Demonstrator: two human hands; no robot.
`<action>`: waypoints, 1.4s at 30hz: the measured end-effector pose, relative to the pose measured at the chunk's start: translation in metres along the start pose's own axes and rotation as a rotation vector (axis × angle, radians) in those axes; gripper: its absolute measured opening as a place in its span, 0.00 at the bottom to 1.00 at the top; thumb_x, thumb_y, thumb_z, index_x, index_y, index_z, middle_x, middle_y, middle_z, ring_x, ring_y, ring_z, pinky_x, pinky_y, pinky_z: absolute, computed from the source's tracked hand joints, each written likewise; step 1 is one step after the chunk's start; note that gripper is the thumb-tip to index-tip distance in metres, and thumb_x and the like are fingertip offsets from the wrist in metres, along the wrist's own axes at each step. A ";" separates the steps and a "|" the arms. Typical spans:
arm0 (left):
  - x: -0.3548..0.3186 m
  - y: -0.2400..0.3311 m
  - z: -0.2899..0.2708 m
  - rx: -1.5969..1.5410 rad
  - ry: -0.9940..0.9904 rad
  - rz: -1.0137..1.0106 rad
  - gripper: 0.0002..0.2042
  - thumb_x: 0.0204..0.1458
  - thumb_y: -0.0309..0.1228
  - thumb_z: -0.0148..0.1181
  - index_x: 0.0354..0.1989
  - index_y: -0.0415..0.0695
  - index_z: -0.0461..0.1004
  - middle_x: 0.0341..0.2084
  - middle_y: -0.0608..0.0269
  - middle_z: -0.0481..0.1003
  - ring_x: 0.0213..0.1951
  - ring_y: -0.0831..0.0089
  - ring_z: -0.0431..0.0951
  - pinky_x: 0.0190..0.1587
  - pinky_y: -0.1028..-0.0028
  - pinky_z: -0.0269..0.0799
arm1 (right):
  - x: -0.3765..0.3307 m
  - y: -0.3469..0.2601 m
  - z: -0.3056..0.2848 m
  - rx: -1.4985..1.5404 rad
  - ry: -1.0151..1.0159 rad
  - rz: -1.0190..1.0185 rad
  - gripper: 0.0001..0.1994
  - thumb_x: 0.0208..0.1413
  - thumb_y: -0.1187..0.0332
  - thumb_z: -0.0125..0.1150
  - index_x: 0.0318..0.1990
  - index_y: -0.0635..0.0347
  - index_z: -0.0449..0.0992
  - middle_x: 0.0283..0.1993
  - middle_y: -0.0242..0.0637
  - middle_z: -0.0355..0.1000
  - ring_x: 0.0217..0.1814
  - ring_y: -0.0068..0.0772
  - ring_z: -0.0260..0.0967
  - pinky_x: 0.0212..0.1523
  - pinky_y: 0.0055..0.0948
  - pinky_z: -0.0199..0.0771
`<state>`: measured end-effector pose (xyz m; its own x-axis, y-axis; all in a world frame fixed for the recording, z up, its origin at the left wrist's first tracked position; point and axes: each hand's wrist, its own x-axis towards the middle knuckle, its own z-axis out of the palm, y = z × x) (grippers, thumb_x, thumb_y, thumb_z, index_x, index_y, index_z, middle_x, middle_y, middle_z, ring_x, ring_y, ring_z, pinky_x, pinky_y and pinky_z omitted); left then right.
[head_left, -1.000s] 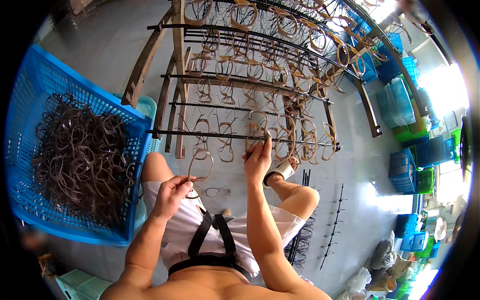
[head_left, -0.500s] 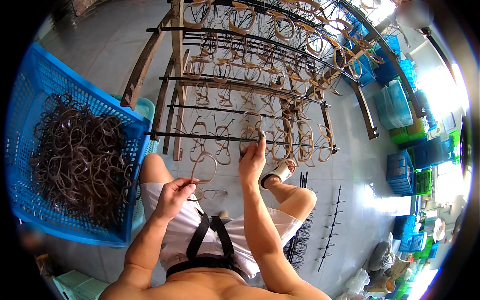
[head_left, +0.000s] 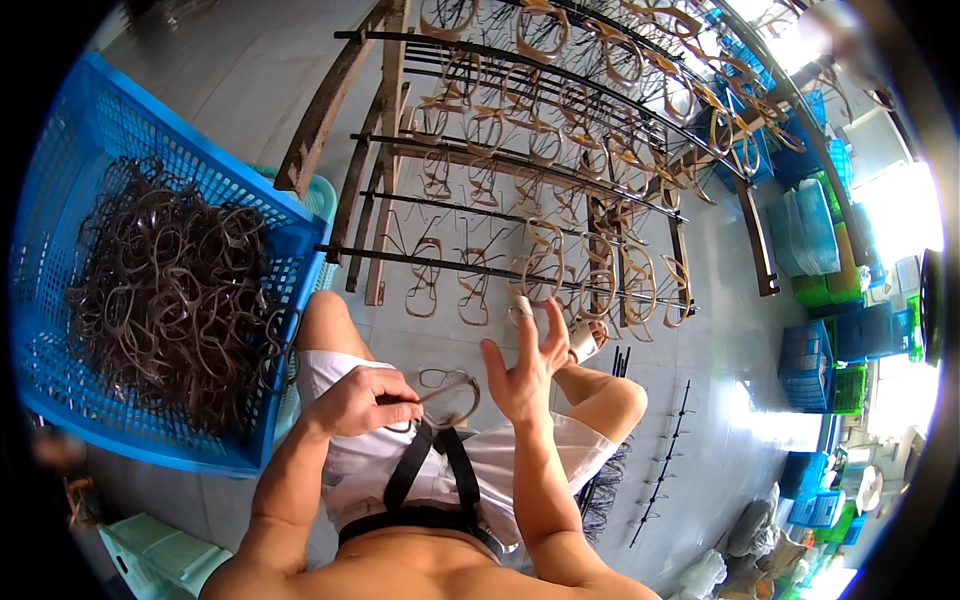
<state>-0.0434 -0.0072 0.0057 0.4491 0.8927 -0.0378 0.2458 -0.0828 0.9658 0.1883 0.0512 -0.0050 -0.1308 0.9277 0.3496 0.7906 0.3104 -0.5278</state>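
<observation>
Left hand (head_left: 372, 402): grasping a blurred eyeglass frame (head_left: 470, 412), lower centre of the picture
Right hand (head_left: 530, 365): released, fingers spread, near the black rod (head_left: 440, 260), centre
Wooden rack (head_left: 330, 115): upper centre, hung with brown eyeglass frames (head_left: 545, 28)
Blue plastic basket (head_left: 60, 210): left side, heaped with dark spectacle parts (head_left: 180, 300)

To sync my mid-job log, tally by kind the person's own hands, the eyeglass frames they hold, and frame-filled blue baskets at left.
Left hand and right hand: 2
Held eyeglass frame: 1
Frame-filled blue basket: 1
Total: 4
</observation>
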 end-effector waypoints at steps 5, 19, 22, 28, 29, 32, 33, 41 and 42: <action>0.004 0.001 -0.008 -0.024 -0.103 0.110 0.10 0.42 0.32 0.66 0.28 0.39 0.78 0.22 0.58 0.74 0.25 0.67 0.74 0.29 0.73 0.67 | 0.008 -0.025 -0.026 0.452 -0.454 -0.227 0.21 0.49 0.64 0.61 0.49 0.64 0.68 0.51 0.52 0.61 0.50 0.53 0.60 0.50 0.40 0.61; -0.057 -0.092 -0.055 0.755 0.841 -0.638 0.27 0.47 0.38 0.60 0.53 0.39 0.60 0.39 0.52 0.69 0.43 0.53 0.68 0.44 0.60 0.65 | 0.057 -0.020 0.068 0.994 0.448 0.482 0.07 0.63 0.66 0.43 0.40 0.58 0.65 0.17 0.28 0.60 0.11 0.17 0.55 0.09 0.17 0.55; -0.061 -0.096 -0.050 0.779 0.927 -0.578 0.25 0.49 0.36 0.58 0.53 0.39 0.61 0.35 0.53 0.71 0.40 0.55 0.70 0.43 0.61 0.67 | 0.061 -0.035 0.086 0.918 0.421 0.624 0.17 0.63 0.66 0.43 0.56 0.62 0.61 0.18 0.29 0.62 0.13 0.16 0.57 0.15 0.20 0.65; -0.065 -0.077 -0.063 0.639 1.000 -0.543 0.11 0.57 0.30 0.47 0.46 0.43 0.69 0.30 0.48 0.76 0.34 0.53 0.77 0.35 0.62 0.70 | 0.071 -0.040 0.090 1.101 0.377 0.730 0.18 0.63 0.65 0.43 0.57 0.64 0.60 0.18 0.28 0.62 0.14 0.17 0.58 0.14 0.20 0.63; -0.066 -0.080 -0.065 0.673 1.034 -0.505 0.11 0.57 0.31 0.47 0.46 0.43 0.69 0.28 0.48 0.76 0.33 0.53 0.77 0.34 0.62 0.70 | 0.071 -0.042 0.089 1.101 0.378 0.724 0.15 0.63 0.65 0.43 0.53 0.64 0.63 0.18 0.28 0.62 0.13 0.17 0.57 0.13 0.20 0.62; -0.068 -0.083 -0.065 0.678 1.027 -0.587 0.10 0.57 0.33 0.47 0.42 0.43 0.70 0.24 0.48 0.76 0.29 0.51 0.76 0.32 0.61 0.70 | 0.074 -0.048 0.087 1.067 0.410 0.696 0.08 0.63 0.67 0.41 0.36 0.61 0.64 0.17 0.30 0.62 0.10 0.21 0.58 0.08 0.19 0.54; -0.068 -0.083 -0.064 0.663 1.005 -0.644 0.10 0.57 0.33 0.47 0.40 0.43 0.71 0.24 0.48 0.75 0.29 0.51 0.76 0.31 0.61 0.69 | 0.074 -0.045 0.088 1.077 0.408 0.683 0.08 0.63 0.67 0.41 0.36 0.61 0.64 0.17 0.29 0.61 0.10 0.20 0.58 0.08 0.19 0.53; -0.073 -0.090 -0.058 0.731 1.008 -0.614 0.11 0.55 0.36 0.51 0.31 0.40 0.73 0.22 0.48 0.75 0.27 0.50 0.76 0.29 0.61 0.69 | 0.070 -0.028 0.095 1.084 0.406 0.648 0.08 0.63 0.67 0.43 0.37 0.60 0.66 0.16 0.27 0.59 0.10 0.17 0.54 0.09 0.18 0.50; -0.073 -0.088 -0.058 0.703 1.015 -0.601 0.11 0.54 0.36 0.52 0.31 0.40 0.73 0.22 0.49 0.75 0.27 0.50 0.76 0.29 0.61 0.69 | 0.070 -0.028 0.095 1.076 0.417 0.660 0.08 0.63 0.67 0.43 0.37 0.60 0.66 0.16 0.27 0.60 0.10 0.17 0.54 0.09 0.18 0.50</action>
<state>-0.1473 -0.0393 -0.0622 -0.6249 0.7748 0.0959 0.6936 0.4944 0.5239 0.0999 0.1270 -0.0395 0.4370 0.8939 -0.0997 -0.2554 0.0171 -0.9667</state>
